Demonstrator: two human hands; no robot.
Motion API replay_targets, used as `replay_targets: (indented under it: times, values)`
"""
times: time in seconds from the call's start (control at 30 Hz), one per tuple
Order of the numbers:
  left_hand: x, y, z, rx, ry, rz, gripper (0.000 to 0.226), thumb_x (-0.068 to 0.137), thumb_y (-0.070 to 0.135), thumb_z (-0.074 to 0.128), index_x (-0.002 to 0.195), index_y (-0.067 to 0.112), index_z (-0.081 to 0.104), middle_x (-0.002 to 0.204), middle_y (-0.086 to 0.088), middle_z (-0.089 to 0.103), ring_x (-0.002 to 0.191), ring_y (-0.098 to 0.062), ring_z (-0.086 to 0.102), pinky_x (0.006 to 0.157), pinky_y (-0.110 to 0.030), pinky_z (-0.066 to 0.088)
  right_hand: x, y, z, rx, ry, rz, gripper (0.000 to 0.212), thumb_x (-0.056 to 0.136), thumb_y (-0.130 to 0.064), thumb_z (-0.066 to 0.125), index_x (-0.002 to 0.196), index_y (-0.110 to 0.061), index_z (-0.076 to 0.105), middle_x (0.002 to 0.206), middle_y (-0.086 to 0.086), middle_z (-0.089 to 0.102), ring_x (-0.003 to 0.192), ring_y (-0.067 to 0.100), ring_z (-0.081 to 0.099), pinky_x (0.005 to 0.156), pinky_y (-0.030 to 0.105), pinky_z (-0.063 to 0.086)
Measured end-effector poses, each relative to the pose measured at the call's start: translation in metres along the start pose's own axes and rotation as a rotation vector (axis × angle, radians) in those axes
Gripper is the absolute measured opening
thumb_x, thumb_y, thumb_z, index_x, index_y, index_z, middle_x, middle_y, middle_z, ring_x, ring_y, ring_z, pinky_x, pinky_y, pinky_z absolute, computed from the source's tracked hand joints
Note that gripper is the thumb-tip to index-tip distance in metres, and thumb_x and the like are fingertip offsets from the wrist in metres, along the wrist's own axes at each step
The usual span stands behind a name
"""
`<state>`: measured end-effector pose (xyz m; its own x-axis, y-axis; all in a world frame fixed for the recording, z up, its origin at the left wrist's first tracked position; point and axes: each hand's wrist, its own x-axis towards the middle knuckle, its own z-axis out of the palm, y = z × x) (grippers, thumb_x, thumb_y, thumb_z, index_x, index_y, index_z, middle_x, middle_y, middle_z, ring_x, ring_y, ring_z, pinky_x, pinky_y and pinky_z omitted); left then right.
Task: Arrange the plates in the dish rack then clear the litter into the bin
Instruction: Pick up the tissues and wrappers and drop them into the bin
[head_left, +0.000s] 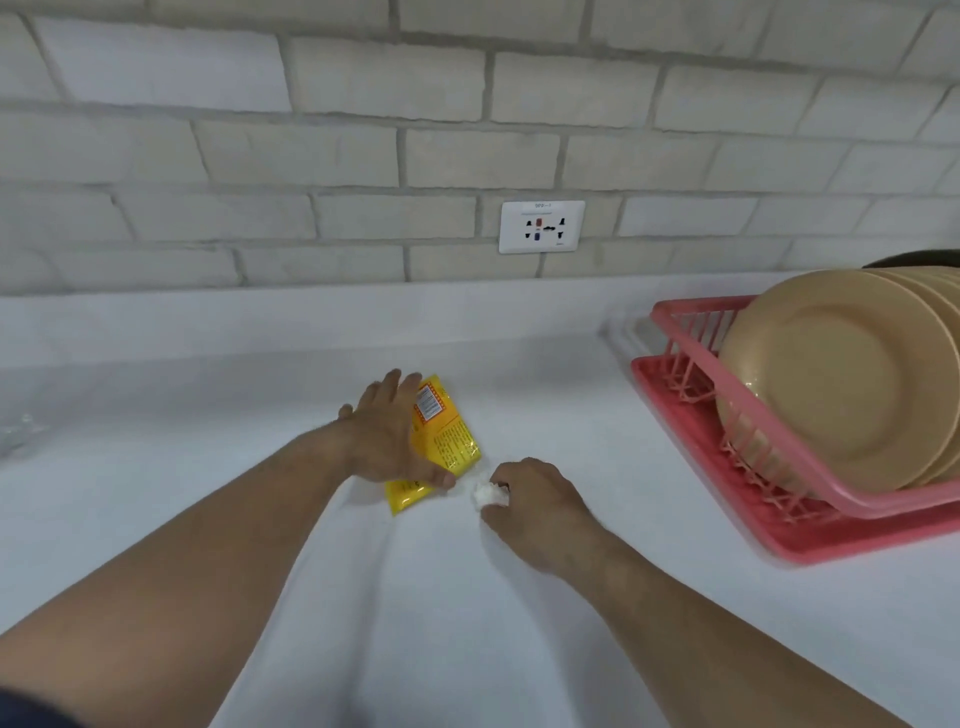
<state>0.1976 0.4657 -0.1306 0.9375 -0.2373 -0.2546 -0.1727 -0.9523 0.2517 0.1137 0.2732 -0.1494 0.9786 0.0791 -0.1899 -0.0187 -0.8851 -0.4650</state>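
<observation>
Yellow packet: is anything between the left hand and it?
Nothing visible. The left hand already lies spread over the yellow packet on the counter; the right hand beside it grips a white wad.

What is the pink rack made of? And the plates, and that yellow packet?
The rack looks like moulded plastic, pink and slightly glossy, with thin bars all in one piece. The plates look like smooth tan plastic or melamine, with a soft shine, though I cannot be sure. The packet looks like shiny printed plastic film, since it glints and crinkles under the left hand.
</observation>
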Motion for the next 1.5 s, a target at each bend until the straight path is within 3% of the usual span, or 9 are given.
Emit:
replay_targets:
  times: [0.2,0.37,0.47,0.6,0.67,0.77,1.03,1.3,1.5]
  values:
    - [0.015,0.023,0.011,0.148,-0.129,-0.025,0.124,0.048,0.077,0.071,0.146,0.024,0.016,0.142,0.000,0.035,0.130,-0.026,0.036,0.101,-0.046,0.037,-0.012,0.019,-0.013,0.043,0.026,-0.029,0.025,0.091,-0.030,0.056,0.066,-0.029,0.053,0.073,-0.014,0.049,0.080,0.013,0.052,0.064,0.021,0.037]
    - [-0.003,0.041,0.018,0.196,-0.044,0.005,0.091,0.068,0.061,0.068,0.140,0.020,0.030,0.130,-0.002,0.047,0.118,-0.027,0.048,0.094,-0.040,0.041,-0.025,0.035,-0.027,0.078,0.076,0.007,0.014,0.087,-0.024,0.059,0.073,-0.024,0.059,0.081,-0.007,0.059,0.079,0.017,0.058,0.063,0.024,0.041]
    - [-0.021,0.056,0.025,0.144,0.042,0.032,0.055,0.076,0.039,0.063,0.123,0.020,0.043,0.110,-0.002,0.055,0.095,-0.024,0.055,0.076,-0.034,0.045,-0.034,0.042,-0.038,0.090,0.101,0.031,0.009,0.088,-0.028,0.060,0.082,-0.023,0.065,0.087,-0.005,0.064,0.080,0.017,0.059,0.066,0.027,0.048]
    - [-0.046,0.078,0.040,0.078,0.165,0.091,0.017,0.084,0.025,0.053,0.098,0.017,0.050,0.095,-0.001,0.056,0.082,-0.024,0.054,0.066,-0.031,0.041,-0.056,0.055,-0.053,0.130,0.136,0.035,0.025,0.088,-0.029,0.060,0.112,-0.027,0.063,0.106,-0.004,0.061,0.092,0.018,0.059,0.072,0.024,0.045]
    - [-0.056,0.091,0.046,0.000,0.163,0.118,0.007,0.087,0.023,0.051,0.091,0.017,0.049,0.092,-0.001,0.053,0.083,-0.024,0.054,0.066,-0.030,0.040,-0.068,0.066,-0.059,0.159,0.144,0.030,0.024,0.087,-0.029,0.060,0.110,-0.031,0.058,0.108,-0.003,0.059,0.089,0.018,0.060,0.066,0.024,0.045]
    - [-0.070,0.115,0.052,-0.043,0.166,0.164,0.006,0.091,0.021,0.048,0.092,0.015,0.048,0.091,-0.002,0.052,0.083,-0.025,0.054,0.068,-0.030,0.040,-0.092,0.085,-0.072,0.151,0.172,-0.003,0.004,0.087,-0.029,0.059,0.090,-0.027,0.058,0.098,-0.006,0.061,0.082,0.015,0.061,0.059,0.025,0.049]
    - [-0.128,0.212,0.075,-0.197,0.240,0.239,0.004,0.089,0.013,0.041,0.091,0.015,0.044,0.084,-0.003,0.058,0.075,-0.027,0.057,0.067,-0.037,0.049,-0.169,0.149,-0.103,0.224,0.234,-0.026,0.016,0.088,-0.036,0.060,0.081,-0.022,0.061,0.087,-0.010,0.063,0.077,0.010,0.062,0.064,0.028,0.055]
    - [-0.205,0.314,0.114,-0.484,0.243,0.160,0.049,0.089,0.067,0.026,0.091,0.021,0.044,0.085,0.006,0.064,0.080,-0.018,0.062,0.076,-0.041,0.051,-0.258,0.225,-0.125,0.309,0.191,-0.026,0.009,0.084,-0.028,0.070,0.084,-0.026,0.062,0.087,-0.007,0.065,0.071,0.013,0.061,0.054,0.025,0.050]
    - [-0.231,0.366,0.145,-0.420,0.233,0.342,0.032,0.097,0.034,0.021,0.074,0.021,0.039,0.079,-0.004,0.050,0.080,-0.026,0.049,0.075,-0.043,0.044,-0.313,0.271,-0.126,0.275,0.136,0.025,0.008,0.081,-0.030,0.076,0.084,-0.025,0.072,0.085,-0.014,0.067,0.082,0.003,0.063,0.074,0.020,0.051]
